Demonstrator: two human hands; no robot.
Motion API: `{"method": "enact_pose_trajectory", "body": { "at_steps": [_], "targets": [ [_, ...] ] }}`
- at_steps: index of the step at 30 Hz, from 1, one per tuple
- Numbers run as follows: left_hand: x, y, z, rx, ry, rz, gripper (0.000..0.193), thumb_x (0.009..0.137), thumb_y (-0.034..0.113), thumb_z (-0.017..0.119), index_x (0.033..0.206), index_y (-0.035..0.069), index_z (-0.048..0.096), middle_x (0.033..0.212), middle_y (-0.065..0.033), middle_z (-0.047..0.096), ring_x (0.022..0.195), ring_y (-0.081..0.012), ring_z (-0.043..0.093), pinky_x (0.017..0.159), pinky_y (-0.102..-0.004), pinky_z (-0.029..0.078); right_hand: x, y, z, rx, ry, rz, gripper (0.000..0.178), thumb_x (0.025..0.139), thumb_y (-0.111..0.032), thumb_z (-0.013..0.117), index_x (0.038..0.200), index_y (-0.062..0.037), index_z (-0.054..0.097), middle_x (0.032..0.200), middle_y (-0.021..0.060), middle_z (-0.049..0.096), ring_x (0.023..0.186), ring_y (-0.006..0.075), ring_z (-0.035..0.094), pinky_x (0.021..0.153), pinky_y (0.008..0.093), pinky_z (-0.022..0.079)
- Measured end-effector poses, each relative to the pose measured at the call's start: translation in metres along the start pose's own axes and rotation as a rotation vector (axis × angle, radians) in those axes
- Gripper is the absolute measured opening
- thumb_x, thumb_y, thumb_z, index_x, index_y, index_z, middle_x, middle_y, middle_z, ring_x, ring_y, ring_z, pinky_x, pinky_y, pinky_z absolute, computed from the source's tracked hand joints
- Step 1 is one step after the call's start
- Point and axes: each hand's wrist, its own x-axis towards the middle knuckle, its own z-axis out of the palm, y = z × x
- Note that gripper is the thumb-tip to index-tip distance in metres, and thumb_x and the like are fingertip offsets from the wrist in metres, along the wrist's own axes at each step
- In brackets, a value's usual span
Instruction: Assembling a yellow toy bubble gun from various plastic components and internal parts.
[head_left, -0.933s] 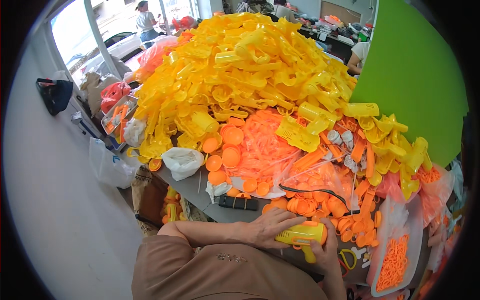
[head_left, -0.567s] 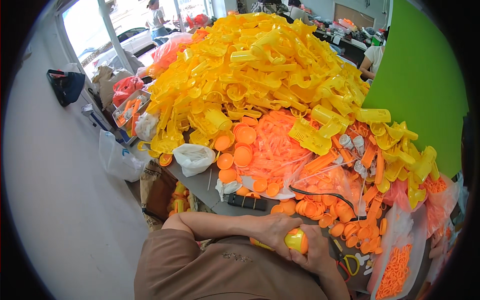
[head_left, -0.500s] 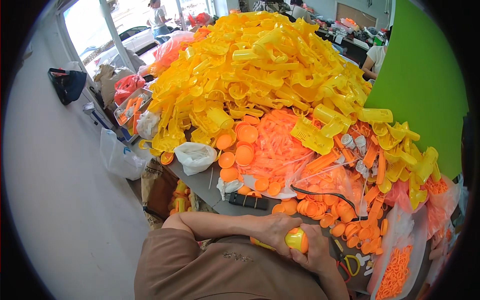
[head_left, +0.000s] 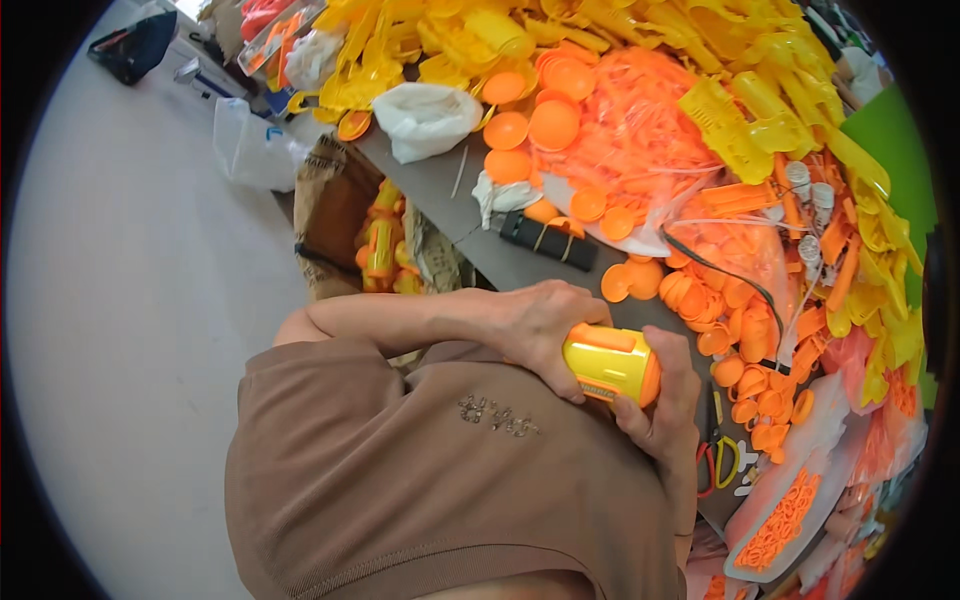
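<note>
Close to my chest, both hands are on a yellow plastic cylinder (head_left: 610, 362) with orange strips along its side and an orange end. My left hand (head_left: 545, 330) wraps round its left end, which is hidden in the palm. At the orange right end, the fingers and thumb of my right hand (head_left: 665, 395) grip the cap side. The cylinder lies nearly level. Beyond my hands, loose round orange caps (head_left: 640, 277) lie on the grey table (head_left: 440, 205), near a black block with bands round it (head_left: 547, 240).
Yellow plastic parts (head_left: 740, 120) are heaped at the back, beside a bag of orange strips (head_left: 640, 130). Scissors (head_left: 716, 455) and a tub of orange rings (head_left: 780, 525) are at right. At left stand a white bag (head_left: 425, 115) and a carton (head_left: 325, 215) holding yellow-orange cylinders.
My view has tilted down and turned. My hands are farther apart along the cylinder, showing much more of its yellow side between them.
</note>
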Motion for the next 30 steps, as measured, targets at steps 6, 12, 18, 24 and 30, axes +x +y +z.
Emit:
{"method": "enact_pose_trajectory", "body": {
  "at_steps": [6,12,18,24,30],
  "targets": [
    [-0.051,-0.027,0.005,-0.353,0.175,-0.163,0.07,0.057,0.031,0.081,0.113,-0.002,0.056,0.096,-0.0129,0.065,0.087,-0.0234,0.064,0.077,-0.0326,0.05,0.011,-0.003,0.01,0.082,-0.122,0.076,0.069,0.08,-0.038,0.065,0.126,0.0051,0.039,0.108,0.0184,0.052,0.089,0.0269,0.055,0.077,0.0333,0.045],
    [-0.232,-0.147,-0.057,-1.061,0.993,-0.008,0.067,0.073,0.032,0.066,0.125,-0.003,0.041,0.107,-0.0174,0.06,0.09,-0.0275,0.063,0.078,-0.0373,0.054,-0.018,0.003,-0.004,0.267,0.116,0.371,0.061,0.087,-0.038,0.059,0.129,0.0023,0.04,0.116,0.0144,0.055,0.091,0.0189,0.055,0.078,0.0313,0.046],
    [-0.298,-0.238,-0.046,-0.898,1.291,-0.471,0.055,0.079,0.022,0.065,0.122,-0.005,0.043,0.101,-0.016,0.061,0.081,-0.0254,0.065,0.068,-0.0382,0.055,-0.035,0.015,0.0,0.306,0.063,0.519,0.052,0.087,-0.031,0.061,0.124,0.0019,0.046,0.108,0.0113,0.059,0.084,0.0155,0.055,0.075,0.0275,0.045],
    [-0.169,-0.349,0.002,-0.925,1.373,-0.71,0.053,0.076,0.023,0.07,0.12,0.001,0.051,0.094,-0.0076,0.062,0.075,-0.0187,0.062,0.064,-0.0315,0.052,-0.032,0.011,0.018,0.241,0.008,0.604,0.041,0.083,-0.01,0.062,0.121,0.0004,0.049,0.104,0.0102,0.059,0.079,0.0148,0.056,0.072,0.0266,0.046],
    [-0.185,-0.519,-0.032,-1.193,1.263,-0.164,0.052,0.085,0.03,0.06,0.13,0.01,0.043,0.112,-0.0047,0.056,0.096,-0.0179,0.057,0.079,-0.0319,0.047,-0.026,0.001,0.015,0.248,-0.073,0.519,0.043,0.077,-0.002,0.066,0.117,-0.0023,0.051,0.096,0.0105,0.059,0.076,0.0155,0.058,0.067,0.0268,0.048]
  ]
}}
